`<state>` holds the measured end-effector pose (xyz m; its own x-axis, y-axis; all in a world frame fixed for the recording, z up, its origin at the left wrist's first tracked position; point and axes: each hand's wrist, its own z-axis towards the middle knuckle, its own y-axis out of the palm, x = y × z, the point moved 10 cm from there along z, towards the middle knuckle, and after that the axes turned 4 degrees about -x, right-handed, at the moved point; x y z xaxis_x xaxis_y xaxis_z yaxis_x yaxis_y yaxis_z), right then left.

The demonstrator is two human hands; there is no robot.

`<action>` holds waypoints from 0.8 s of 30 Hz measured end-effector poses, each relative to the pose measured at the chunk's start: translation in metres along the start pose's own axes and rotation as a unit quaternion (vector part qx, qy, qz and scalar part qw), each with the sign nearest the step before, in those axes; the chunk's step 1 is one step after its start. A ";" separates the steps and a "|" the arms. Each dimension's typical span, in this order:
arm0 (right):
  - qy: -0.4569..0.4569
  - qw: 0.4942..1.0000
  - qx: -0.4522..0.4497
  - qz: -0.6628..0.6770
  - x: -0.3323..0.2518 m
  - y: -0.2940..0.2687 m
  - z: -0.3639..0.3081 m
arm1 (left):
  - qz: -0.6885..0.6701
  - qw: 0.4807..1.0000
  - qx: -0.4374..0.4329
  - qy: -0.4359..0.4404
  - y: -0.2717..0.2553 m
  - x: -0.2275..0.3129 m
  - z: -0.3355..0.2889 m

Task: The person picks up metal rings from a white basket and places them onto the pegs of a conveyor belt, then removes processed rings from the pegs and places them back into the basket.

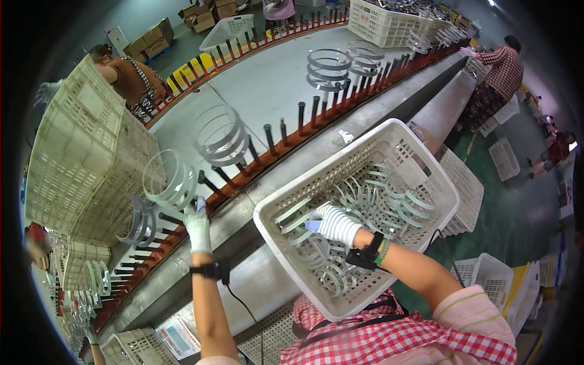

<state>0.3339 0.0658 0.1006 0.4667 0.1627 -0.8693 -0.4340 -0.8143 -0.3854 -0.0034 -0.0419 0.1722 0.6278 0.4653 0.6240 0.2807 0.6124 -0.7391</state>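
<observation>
My left hand [197, 226], in a white glove, is at the row of upright pegs on the left. Its fingers close on the lower edge of a shiny metal ring [175, 197], next to a black-tipped peg [208, 181]. Inside a white plastic basket [265, 214] in front of me is my right hand [336, 225], in a striped glove. Its thumb and fingers are pinched together at a ring band [294, 226] near the basket's left side. Many loose metal rings [413, 204] lie in the basket. The exact grip points are partly hidden by the gloves.
A curved line of red pegs with black tips runs along the grey metal counter [255, 198]. More rings [220, 137] hang on pegs ahead. Tall stacked baskets [79, 158] stand at left. One co-worker [137, 82] is at far left, another [499, 70] at far right.
</observation>
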 end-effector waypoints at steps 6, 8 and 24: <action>-0.058 0.979 0.094 0.172 -0.079 -0.068 -0.068 | -0.311 0.842 -0.414 -0.151 0.030 0.140 -0.169; -0.158 0.960 0.136 0.187 -0.118 -0.077 -0.080 | -0.341 0.790 -0.496 -0.120 0.055 0.169 -0.195; -0.149 0.968 0.203 0.016 -0.088 -0.136 -0.067 | 0.212 0.933 -0.002 0.291 0.103 0.117 0.052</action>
<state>0.4039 0.1248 0.2507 0.2319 0.3443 -0.9098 -0.7395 -0.5452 -0.3948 0.0614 0.1094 0.1824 0.9707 0.2381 0.0314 -0.0812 0.4485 -0.8901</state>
